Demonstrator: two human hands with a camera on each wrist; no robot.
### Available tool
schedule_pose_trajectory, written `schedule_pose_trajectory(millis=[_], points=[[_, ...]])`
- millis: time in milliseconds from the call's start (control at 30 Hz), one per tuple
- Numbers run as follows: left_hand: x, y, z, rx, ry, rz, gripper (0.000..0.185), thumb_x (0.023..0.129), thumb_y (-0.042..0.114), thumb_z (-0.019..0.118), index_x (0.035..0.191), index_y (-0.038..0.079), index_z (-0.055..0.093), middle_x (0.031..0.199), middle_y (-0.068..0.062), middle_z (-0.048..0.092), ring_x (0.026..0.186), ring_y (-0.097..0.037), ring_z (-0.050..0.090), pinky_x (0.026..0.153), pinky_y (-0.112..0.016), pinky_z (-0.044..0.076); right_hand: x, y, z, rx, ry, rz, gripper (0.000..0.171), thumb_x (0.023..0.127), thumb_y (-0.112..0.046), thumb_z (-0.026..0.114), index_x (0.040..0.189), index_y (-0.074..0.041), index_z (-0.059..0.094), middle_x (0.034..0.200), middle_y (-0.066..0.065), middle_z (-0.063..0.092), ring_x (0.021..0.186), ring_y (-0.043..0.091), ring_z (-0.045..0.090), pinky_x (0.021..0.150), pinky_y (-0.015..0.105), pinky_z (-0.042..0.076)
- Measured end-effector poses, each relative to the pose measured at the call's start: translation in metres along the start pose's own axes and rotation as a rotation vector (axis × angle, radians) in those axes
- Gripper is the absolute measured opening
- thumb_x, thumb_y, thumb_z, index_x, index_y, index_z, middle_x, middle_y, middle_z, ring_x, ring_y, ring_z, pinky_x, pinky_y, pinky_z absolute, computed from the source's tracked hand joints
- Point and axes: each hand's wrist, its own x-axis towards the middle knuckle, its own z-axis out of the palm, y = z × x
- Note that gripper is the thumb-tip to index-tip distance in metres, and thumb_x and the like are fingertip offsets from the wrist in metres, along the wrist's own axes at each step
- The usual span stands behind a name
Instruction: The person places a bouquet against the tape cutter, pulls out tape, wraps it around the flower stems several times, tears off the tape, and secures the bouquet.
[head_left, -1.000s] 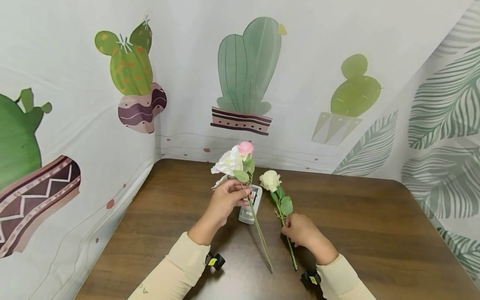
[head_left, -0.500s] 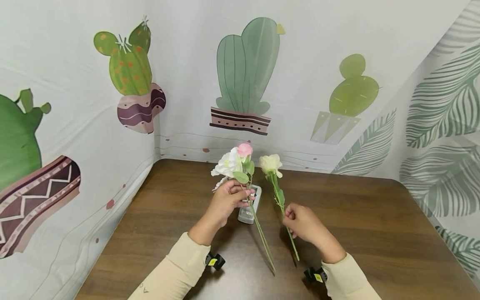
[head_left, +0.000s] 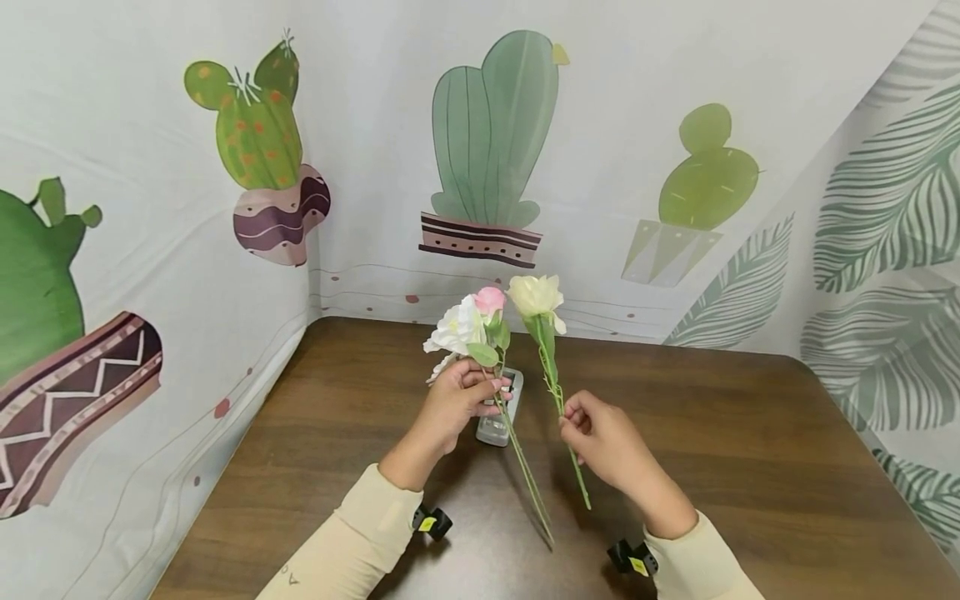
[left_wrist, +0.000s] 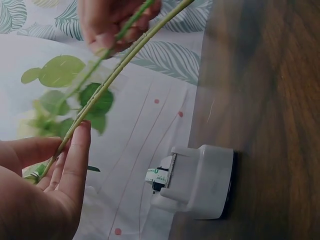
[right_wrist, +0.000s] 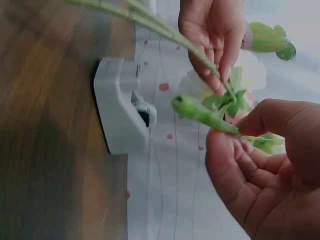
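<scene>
My left hand [head_left: 462, 400] pinches the thin green stems of a white flower [head_left: 457, 327] and a pink flower [head_left: 491, 301], the two blooms side by side above the fingers. Their stems [left_wrist: 102, 87] slant down past the hand. In my right hand [head_left: 603, 433], thumb and fingertips pinch the stem of a cream-coloured flower [head_left: 536, 297], held nearly upright to the right of the other two. Its cut stem end [right_wrist: 187, 106] points at the camera in the right wrist view. A light grey tape dispenser [left_wrist: 205, 182] with a tape roll [left_wrist: 157, 176] stands behind the left hand's stems.
The brown wooden table [head_left: 720, 442] spreads beneath both hands. A white cloth backdrop [head_left: 375, 167] printed with cacti and leaves hangs behind it and along its left side.
My right hand has lifted the cream flower upward and tilted it, bringing its bloom up close to the white and pink ones. The left hand has stayed nearly still.
</scene>
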Motion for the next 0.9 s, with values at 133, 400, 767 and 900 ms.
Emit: schedule_pose_trajectory(millis=[133, 400, 767, 900], points=[[0.000, -0.002, 0.003, 0.012, -0.008, 0.001, 0.022, 0.097, -0.002, 0.059, 0.117, -0.009, 0.054, 0.122, -0.034, 0.065, 0.088, -0.018, 0.074, 0.070, -0.028, 0.061, -0.003, -0.006, 0.005, 0.018, 0.041, -0.060, 0.007, 0.092, -0.006, 0.064, 0.094, -0.009, 0.058, 0.081, 0.002, 0.062, 0.057, 0.007, 0.058, 0.053, 0.025, 0.053], [-0.001, -0.007, 0.006, 0.002, -0.003, 0.019, 0.022, 0.096, -0.001, 0.060, 0.116, -0.008, 0.053, 0.121, -0.035, 0.065, 0.090, -0.019, 0.074, 0.071, -0.027, 0.061, -0.006, -0.010, 0.021, -0.028, 0.046, -0.156, 0.010, 0.094, -0.007, 0.065, 0.096, -0.012, 0.057, 0.081, -0.004, 0.062, 0.070, 0.001, 0.059, 0.063, 0.021, 0.052], [-0.001, -0.011, 0.012, -0.018, 0.058, 0.034, 0.026, 0.094, -0.002, 0.062, 0.119, -0.007, 0.057, 0.094, -0.007, 0.069, 0.085, -0.012, 0.069, 0.072, -0.030, 0.062, -0.005, -0.010, 0.031, 0.005, 0.023, -0.201, 0.007, 0.099, -0.013, 0.064, 0.102, -0.008, 0.059, 0.085, 0.000, 0.061, 0.063, 0.007, 0.057, 0.053, 0.021, 0.051], [-0.003, -0.013, 0.014, -0.039, 0.057, 0.039, 0.032, 0.094, -0.004, 0.060, 0.126, -0.007, 0.055, 0.108, -0.017, 0.069, 0.088, -0.012, 0.069, 0.075, -0.031, 0.062, -0.005, -0.010, 0.035, -0.027, 0.070, -0.251, 0.007, 0.098, -0.012, 0.066, 0.102, -0.010, 0.061, 0.085, -0.003, 0.062, 0.068, 0.004, 0.057, 0.060, 0.020, 0.052]])
